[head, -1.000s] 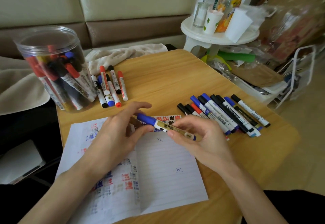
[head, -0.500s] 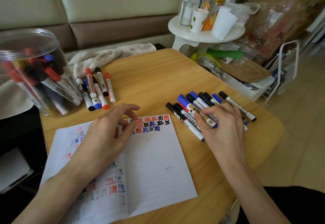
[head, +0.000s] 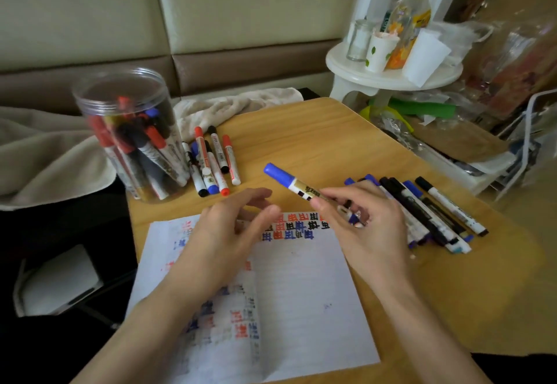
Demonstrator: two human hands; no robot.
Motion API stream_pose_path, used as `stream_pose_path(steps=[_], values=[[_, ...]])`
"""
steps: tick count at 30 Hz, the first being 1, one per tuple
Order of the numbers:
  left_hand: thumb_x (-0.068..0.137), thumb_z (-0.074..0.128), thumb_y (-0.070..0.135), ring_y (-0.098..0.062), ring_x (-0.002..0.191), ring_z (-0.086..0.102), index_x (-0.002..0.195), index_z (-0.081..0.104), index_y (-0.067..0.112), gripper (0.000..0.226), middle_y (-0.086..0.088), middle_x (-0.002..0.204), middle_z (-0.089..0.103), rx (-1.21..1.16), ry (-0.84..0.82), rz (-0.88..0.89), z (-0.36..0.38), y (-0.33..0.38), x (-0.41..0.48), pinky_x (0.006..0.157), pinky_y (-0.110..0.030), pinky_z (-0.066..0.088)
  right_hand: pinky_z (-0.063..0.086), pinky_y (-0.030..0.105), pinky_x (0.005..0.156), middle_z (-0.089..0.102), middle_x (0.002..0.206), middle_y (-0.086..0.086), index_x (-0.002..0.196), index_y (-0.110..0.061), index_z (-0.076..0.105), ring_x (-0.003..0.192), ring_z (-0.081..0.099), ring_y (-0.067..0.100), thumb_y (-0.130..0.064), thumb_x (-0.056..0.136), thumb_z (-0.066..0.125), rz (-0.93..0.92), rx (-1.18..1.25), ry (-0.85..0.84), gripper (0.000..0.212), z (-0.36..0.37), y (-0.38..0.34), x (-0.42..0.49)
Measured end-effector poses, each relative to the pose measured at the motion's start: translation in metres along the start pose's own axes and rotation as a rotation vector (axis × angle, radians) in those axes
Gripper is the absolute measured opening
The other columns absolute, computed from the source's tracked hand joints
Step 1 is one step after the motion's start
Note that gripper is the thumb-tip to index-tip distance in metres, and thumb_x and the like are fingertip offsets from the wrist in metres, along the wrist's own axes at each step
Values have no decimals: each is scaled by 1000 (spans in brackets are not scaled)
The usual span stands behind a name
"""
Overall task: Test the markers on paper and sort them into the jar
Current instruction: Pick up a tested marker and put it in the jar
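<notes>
My right hand pinches a blue-capped marker with a gold and white barrel, lifted above the paper with its cap pointing up and left. My left hand hovers over the lined paper with relaxed fingers, holding nothing, a short way from the cap. The paper carries red, blue and black test marks. A clear plastic jar with several markers inside stands at the table's back left. One group of markers lies beside the jar. A second row of markers lies right of my right hand.
The wooden table ends close on the right. A beige cloth lies at its far edge. A white stool with cups and bottles stands behind, with plastic clutter and a white wire rack to the right.
My right hand went to the right-hand row of markers, and now holds a blue-capped marker raised over the paper's top edge. The left hand stayed over the paper.
</notes>
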State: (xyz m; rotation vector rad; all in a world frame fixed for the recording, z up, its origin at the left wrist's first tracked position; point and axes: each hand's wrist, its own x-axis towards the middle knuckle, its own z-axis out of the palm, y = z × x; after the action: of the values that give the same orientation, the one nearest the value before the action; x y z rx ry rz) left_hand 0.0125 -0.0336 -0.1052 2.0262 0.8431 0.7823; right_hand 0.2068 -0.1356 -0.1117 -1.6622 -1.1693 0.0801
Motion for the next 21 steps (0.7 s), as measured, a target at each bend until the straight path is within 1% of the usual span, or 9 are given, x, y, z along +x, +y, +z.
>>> stream_pose_path(steps=[2,4,5,8,10,13,15,18,21], values=[[95,60,44,-2,87,72,117,71,24,31,14,97,75,-104,31,-22,-5,0,3,72,-17,54,42,10,66,66,87,-10,102,-27,82,79,61,9,-38,84,83,-30,86,-66,21,20,-15,1],[99,61,34,-9,82,73,104,73,20,19,8,89,76,-139,106,-9,-14,1,6,71,-28,57,43,9,67,69,86,-12,101,-26,82,80,65,4,-37,84,82,-37,160,-107,20,40,-28,1],[100,61,32,-10,80,73,100,73,19,18,6,87,75,-145,147,-2,-18,1,7,70,-30,57,44,9,67,71,85,-12,100,-28,82,79,66,3,-38,84,82,-28,207,-121,18,49,-34,2],[100,62,26,-6,82,73,102,73,16,14,5,88,76,-169,241,2,-36,3,11,68,-24,56,47,11,66,77,89,-15,103,-35,79,78,67,4,-38,85,79,18,366,-176,18,72,-48,8],[101,61,26,-5,83,73,103,70,17,13,6,88,75,-103,322,27,-52,7,13,73,-28,58,49,14,69,77,94,-15,108,-36,77,81,68,5,-40,88,76,71,416,-241,20,86,-49,11],[100,63,28,-6,76,70,100,67,19,9,11,80,72,95,494,112,-81,17,20,69,-32,56,49,18,70,71,99,-14,113,-33,76,85,66,9,-35,91,79,80,351,-282,22,107,-39,11],[98,64,29,-7,72,69,102,65,19,12,10,79,72,145,590,150,-103,26,28,68,-38,56,50,18,73,67,102,-16,117,-33,75,92,64,10,-34,91,79,50,297,-311,26,117,-36,11],[95,60,30,-10,80,72,115,57,16,25,6,88,74,152,679,174,-134,39,42,76,-45,58,48,15,79,64,103,-19,118,-31,74,98,62,8,-33,91,78,-8,252,-321,27,125,-37,14],[97,57,28,-8,84,71,120,49,13,28,8,91,71,198,777,193,-165,51,54,80,-46,58,45,13,79,65,102,-17,117,-31,74,100,60,7,-32,92,76,-3,238,-312,26,131,-41,15]])
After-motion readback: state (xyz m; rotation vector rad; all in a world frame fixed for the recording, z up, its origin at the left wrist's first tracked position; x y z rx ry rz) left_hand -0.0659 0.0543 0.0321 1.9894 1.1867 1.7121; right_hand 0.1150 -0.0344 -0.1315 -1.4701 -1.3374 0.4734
